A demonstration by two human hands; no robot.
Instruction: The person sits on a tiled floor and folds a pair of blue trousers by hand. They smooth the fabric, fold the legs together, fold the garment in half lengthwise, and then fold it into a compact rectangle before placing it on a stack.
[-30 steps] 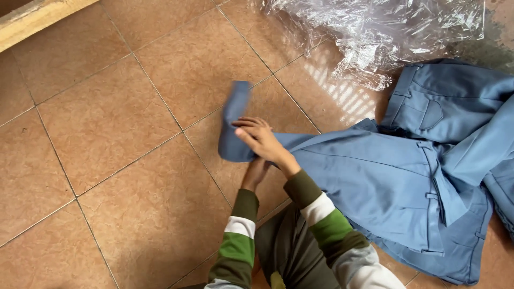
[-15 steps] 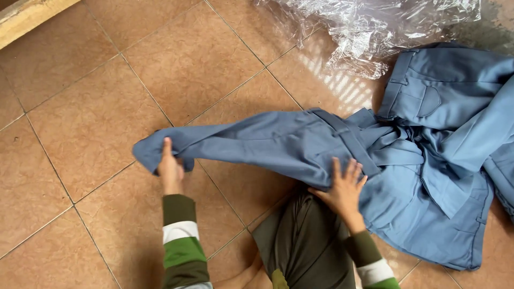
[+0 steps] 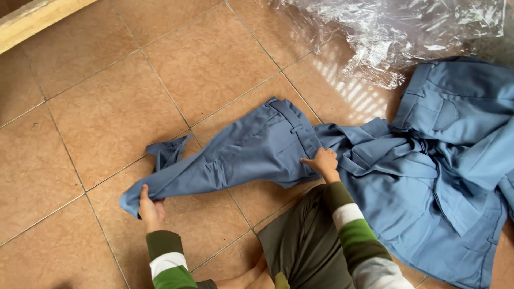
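— What does the head view show of the hands?

— The left hand (image 3: 151, 210) grips one end of a pair of blue trousers (image 3: 243, 155), the fingers curled round the cloth and the thumb on top. The right hand (image 3: 323, 162) lies on the trousers near the waistband, fingers bent and pressing the cloth down; whether it pinches any of it I cannot tell.

— And where do the trousers lie?

— Stretched out across the brown tiled floor (image 3: 96, 107), running from the left hand up and to the right, with the waistband and belt loops uppermost near the middle. One leg end sticks up loose just above the left hand.

— Anything else close by?

— The right end of the trousers touches a heap of other blue garments (image 3: 444, 160) of the same cloth, bunched up on the floor. Beyond that heap lies a crumpled sheet of clear plastic (image 3: 396, 32). A pale wooden beam (image 3: 37, 18) crosses the top left corner. The person's sleeves are striped green and white.
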